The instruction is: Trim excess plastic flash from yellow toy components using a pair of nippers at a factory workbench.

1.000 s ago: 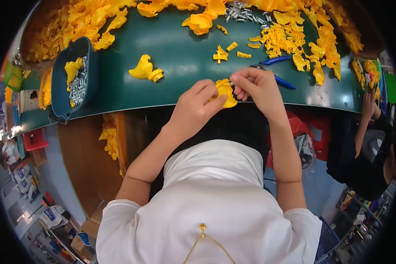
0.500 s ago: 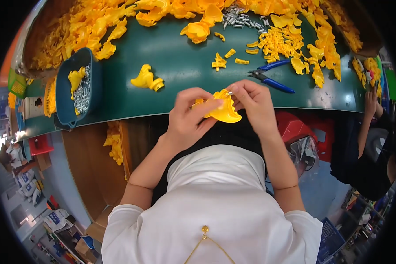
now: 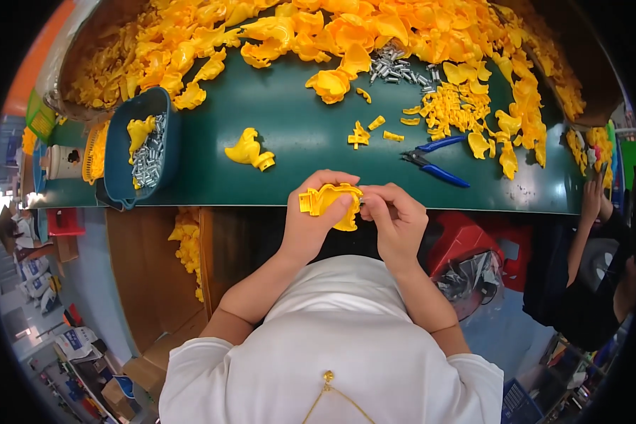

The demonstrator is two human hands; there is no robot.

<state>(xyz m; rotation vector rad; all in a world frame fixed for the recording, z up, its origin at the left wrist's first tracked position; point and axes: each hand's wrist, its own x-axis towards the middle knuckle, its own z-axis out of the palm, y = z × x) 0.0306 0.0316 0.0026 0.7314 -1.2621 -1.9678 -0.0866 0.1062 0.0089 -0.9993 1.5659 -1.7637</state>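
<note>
My left hand (image 3: 304, 230) is closed around a hollow yellow plastic shell (image 3: 326, 197), just off the table's front edge. Its thumb lies over the shell, whose open inside faces up. At the shell's right edge, the thumb and finger of my right hand (image 3: 403, 226) pinch a small silvery metal pin (image 3: 362, 203); the fingertips hide most of it. Beyond my hands, a joined yellow plastic piece (image 3: 249, 150) lies by itself on the green table. Blue-handled side cutters (image 3: 437, 161) rest to the right, with several small yellow bits (image 3: 360, 134) beside them.
A heap of yellow plastic shells (image 3: 346, 32) spreads across the far side of the green table (image 3: 212, 177). Loose metal pins (image 3: 396, 67) lie before it. A blue basket (image 3: 120, 180) at left holds more pins and a yellow piece. Another person's hand (image 3: 592, 198) is at far right.
The yellow shell has turned, so its hollow inside now shows. Both hands remain on it, with the pin at its right edge. The whole view has shifted, and the table appears lower.
</note>
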